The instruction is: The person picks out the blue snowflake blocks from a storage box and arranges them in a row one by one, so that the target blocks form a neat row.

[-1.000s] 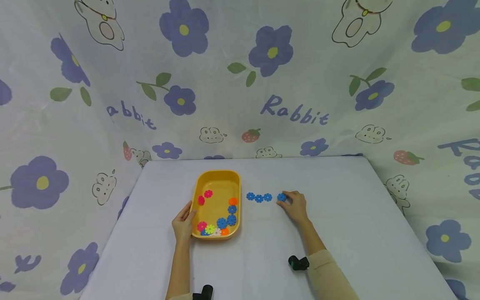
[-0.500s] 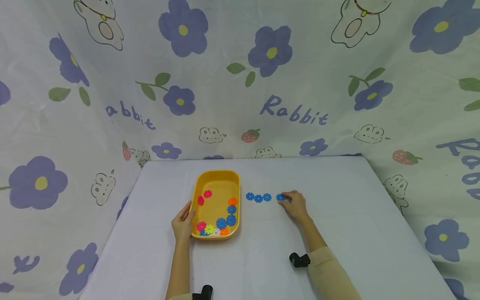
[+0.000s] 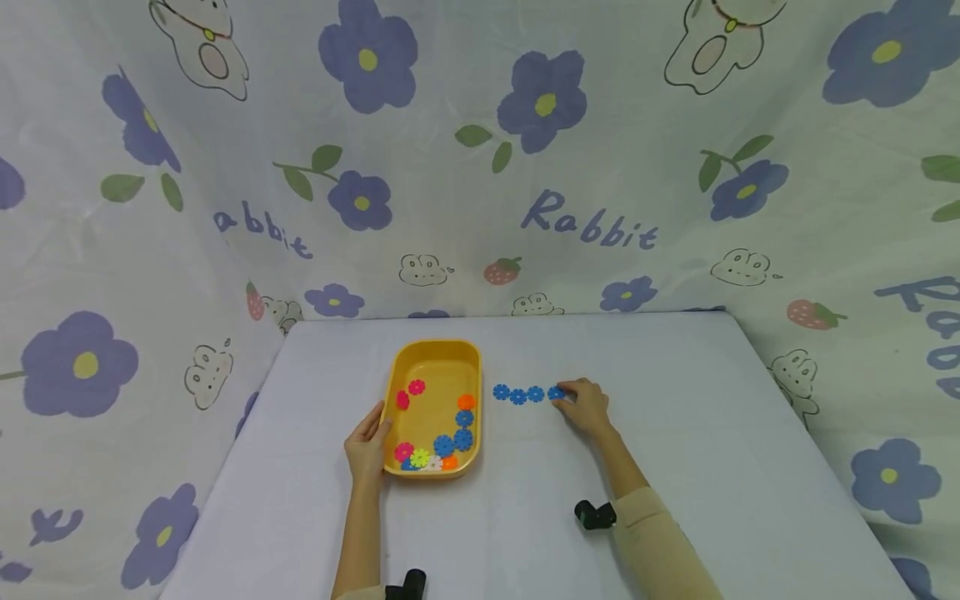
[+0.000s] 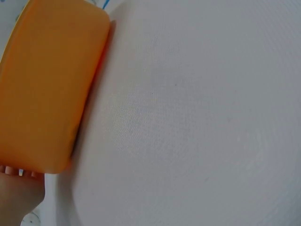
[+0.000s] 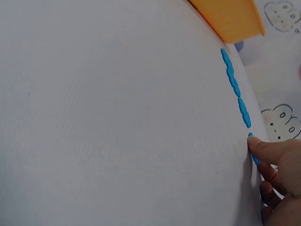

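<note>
In the head view my left hand (image 3: 365, 443) grips the left side of a yellow plastic tray (image 3: 429, 352), thumb at the rim. The left wrist view shows the tray's outer wall (image 4: 47, 84), with fingertips at its edge. Farther right, my right hand (image 3: 589, 406) pinches a blue snowflake disc (image 3: 555, 392) between thumb and fingers. Just left of it lies a row of 3 blue snowflake discs (image 3: 518, 397), edge to edge. From the right wrist, the pinched disc (image 5: 254, 155) is tilted, a small gap from the row's near end (image 5: 244, 113).
Inside the tray are more discs: pink (image 3: 416, 387), orange (image 3: 467, 402), blue (image 3: 444, 446), yellow-green (image 3: 420, 458) and white (image 3: 434, 464). A white cloth (image 3: 525, 533) covers the table. Printed curtains (image 3: 450, 208) rise behind it and at the sides.
My right hand has moved slightly left with the blue snowflake disc, narrowing the gap to the row. The disc's tilt has changed a little. The left hand and tray stay put.
</note>
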Demonstrator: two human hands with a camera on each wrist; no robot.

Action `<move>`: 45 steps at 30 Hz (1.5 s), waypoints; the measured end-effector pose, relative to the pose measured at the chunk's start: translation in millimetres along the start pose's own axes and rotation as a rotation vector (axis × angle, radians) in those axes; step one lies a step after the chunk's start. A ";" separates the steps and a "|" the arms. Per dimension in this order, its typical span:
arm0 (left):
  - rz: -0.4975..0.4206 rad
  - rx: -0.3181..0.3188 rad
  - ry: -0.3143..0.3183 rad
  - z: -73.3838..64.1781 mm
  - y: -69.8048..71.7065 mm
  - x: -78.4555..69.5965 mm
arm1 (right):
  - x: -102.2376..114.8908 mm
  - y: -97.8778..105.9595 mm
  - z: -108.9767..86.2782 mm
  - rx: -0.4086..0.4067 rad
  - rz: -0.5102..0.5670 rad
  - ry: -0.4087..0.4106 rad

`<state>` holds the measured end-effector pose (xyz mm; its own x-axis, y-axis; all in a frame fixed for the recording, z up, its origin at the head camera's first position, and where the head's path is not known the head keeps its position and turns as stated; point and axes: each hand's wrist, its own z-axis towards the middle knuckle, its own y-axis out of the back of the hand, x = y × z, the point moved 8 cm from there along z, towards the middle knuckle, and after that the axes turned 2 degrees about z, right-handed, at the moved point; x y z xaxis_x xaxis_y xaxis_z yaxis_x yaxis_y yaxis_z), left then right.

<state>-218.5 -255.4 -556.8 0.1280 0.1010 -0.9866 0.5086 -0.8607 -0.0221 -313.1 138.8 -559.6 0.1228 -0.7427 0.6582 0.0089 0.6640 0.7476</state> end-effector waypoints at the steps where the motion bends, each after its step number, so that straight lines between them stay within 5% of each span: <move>1: -0.001 -0.002 0.002 -0.2 0.0 0.1 | 0.6 -0.6 -0.3 0.006 -0.002 -0.002; 14: 0.002 0.006 0.020 -0.5 -0.7 0.5 | 2.6 -5.6 -3.8 0.014 0.060 0.009; 26: -0.004 0.003 0.027 -1.5 -0.8 -1.2 | 2.2 2.6 -12.5 -0.075 0.309 0.078; 45: 0.007 0.005 0.022 -0.7 -1.2 -0.1 | -4.5 3.8 -17.0 -0.120 0.380 0.003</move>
<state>-218.5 -254.1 -556.6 0.1505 0.1058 -0.9829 0.5034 -0.8639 -0.0159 -296.8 146.1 -561.2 0.1428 -0.4423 0.8854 0.0787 0.8968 0.4353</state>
